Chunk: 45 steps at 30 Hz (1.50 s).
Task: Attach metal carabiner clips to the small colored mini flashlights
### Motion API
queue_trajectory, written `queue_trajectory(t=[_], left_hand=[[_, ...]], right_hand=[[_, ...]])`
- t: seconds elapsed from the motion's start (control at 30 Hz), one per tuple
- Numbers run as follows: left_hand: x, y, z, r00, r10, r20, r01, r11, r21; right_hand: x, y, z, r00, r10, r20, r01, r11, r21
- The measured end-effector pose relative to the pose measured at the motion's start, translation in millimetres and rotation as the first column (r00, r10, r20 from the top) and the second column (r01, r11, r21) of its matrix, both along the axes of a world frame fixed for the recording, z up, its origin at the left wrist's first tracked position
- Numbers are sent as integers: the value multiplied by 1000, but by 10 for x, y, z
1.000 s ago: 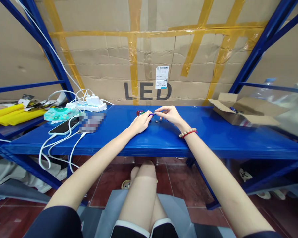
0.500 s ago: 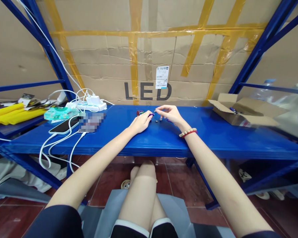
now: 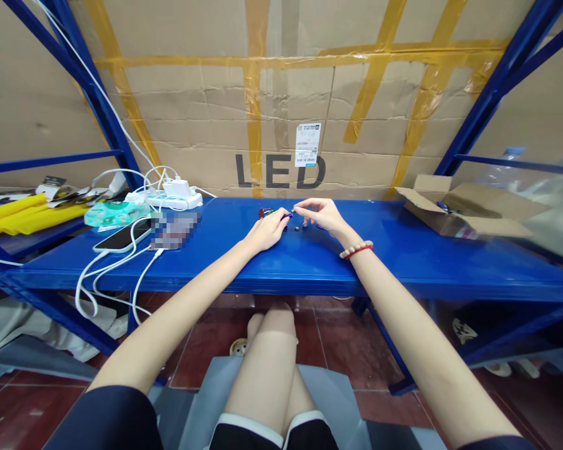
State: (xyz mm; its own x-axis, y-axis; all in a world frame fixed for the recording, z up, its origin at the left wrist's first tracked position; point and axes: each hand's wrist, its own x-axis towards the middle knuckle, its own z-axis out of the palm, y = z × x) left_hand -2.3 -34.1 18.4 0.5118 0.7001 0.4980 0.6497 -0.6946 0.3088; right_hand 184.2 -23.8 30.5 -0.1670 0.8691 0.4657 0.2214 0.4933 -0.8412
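My left hand (image 3: 267,230) rests on the blue shelf (image 3: 403,262) with its fingers curled, pinching a small purple piece (image 3: 287,216) at the tips. My right hand (image 3: 323,214) hovers just right of it, thumb and forefinger pinched near the same piece; what they hold is too small to name. A red and green cluster of small parts (image 3: 264,212) lies just behind my left hand. Two small dark round pieces (image 3: 301,227) sit on the shelf between my hands. A bead bracelet (image 3: 355,250) circles my right wrist.
A phone (image 3: 122,236) with white cables (image 3: 103,275), a power strip (image 3: 166,199) and a teal wipes pack (image 3: 112,214) lie at the left. Yellow rolls (image 3: 23,215) sit further left. An open cardboard box (image 3: 455,209) stands at the right. A taped cardboard wall (image 3: 281,112) closes the back.
My right hand has shifted slightly, its fingers drawing closer to the purple piece. My left hand has stayed put.
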Motion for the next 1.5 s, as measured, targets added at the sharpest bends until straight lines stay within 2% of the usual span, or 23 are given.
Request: queue_trajectory(t=[0.83,1.5], left_hand=[[4,3,-5,1000,-4,-11,5,1000,8],[9,15,-7,1000,4,2,-5,1000,21]], right_hand=[[16,60,-44,1000,8,13,-8,1000,20],[7,20,-12,999,27,18,-27,1000,7]])
